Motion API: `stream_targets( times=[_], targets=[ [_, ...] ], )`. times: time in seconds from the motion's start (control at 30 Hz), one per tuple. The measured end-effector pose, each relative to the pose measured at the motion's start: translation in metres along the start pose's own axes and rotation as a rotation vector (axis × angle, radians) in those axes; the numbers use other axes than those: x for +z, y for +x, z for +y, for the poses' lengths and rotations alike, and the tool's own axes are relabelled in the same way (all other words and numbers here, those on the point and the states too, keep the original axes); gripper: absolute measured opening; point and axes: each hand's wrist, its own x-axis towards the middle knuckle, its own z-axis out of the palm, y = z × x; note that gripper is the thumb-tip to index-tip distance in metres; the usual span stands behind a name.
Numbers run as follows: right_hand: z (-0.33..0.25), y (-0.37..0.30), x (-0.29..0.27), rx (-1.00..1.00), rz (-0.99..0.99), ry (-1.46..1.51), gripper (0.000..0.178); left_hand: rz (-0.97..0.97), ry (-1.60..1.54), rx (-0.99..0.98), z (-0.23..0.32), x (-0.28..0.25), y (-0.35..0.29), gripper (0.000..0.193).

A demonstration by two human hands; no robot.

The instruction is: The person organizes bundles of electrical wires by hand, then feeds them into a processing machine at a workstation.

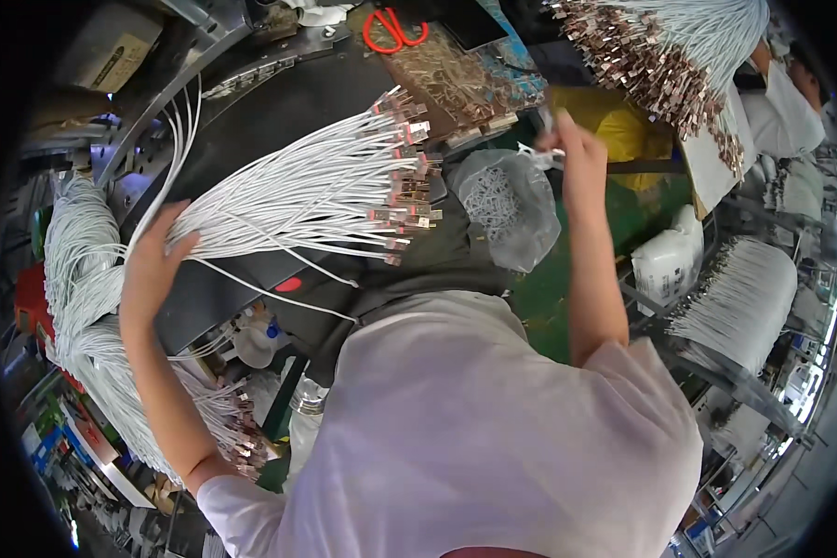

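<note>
My left hand (153, 265) closes round the near-left end of a fanned bundle of white USB cables (293, 191). Their metal plugs (405, 219) point right, and a few loose cables trail toward my lap. Right of the plugs, a clear plastic bag (530, 244) stands open with many small whitish pieces (493, 205) inside. Just above its right rim is my right hand (581, 163), fingers pinched together and slightly blurred. Something white and crumpled (541, 156) shows at those fingertips; whether it is held or part of the bag, I cannot tell.
Orange-handled scissors (395, 33) lie at the far edge of the worn board (446, 79). A large heap of cables (660, 65) sits far right, with another wrapped bundle (739, 302) below it. More cables (88, 270) hang at left. A yellow bag (623, 126) lies beyond my right hand.
</note>
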Motion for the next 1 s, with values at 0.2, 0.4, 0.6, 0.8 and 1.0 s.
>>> stream_targets(
  times=[0.2,0.4,0.6,0.8,1.0],
  targets=[
    [0.283,-0.102,-0.048,-0.036,0.256,-1.190,0.035,0.042,-0.279,-0.240,-0.024,0.008,0.015,0.039],
    [0.233,-0.111,-0.021,0.047,0.279,-0.765,0.023,0.259,-0.610,-0.373,-0.044,-0.007,0.012,0.041],
    [-0.057,-0.026,0.110,-0.750,-0.097,-0.402,0.037,-0.024,-0.335,0.066,0.080,0.010,0.027,0.042],
    [-0.215,-0.019,0.245,-1.088,-0.518,-0.752,0.045,0.278,-1.008,0.130,0.078,-0.013,0.047,0.023],
    [-0.194,0.034,0.263,-1.270,-0.455,-1.143,0.033,0.078,-0.560,-0.043,0.021,-0.012,0.007,0.025]
  ],
)
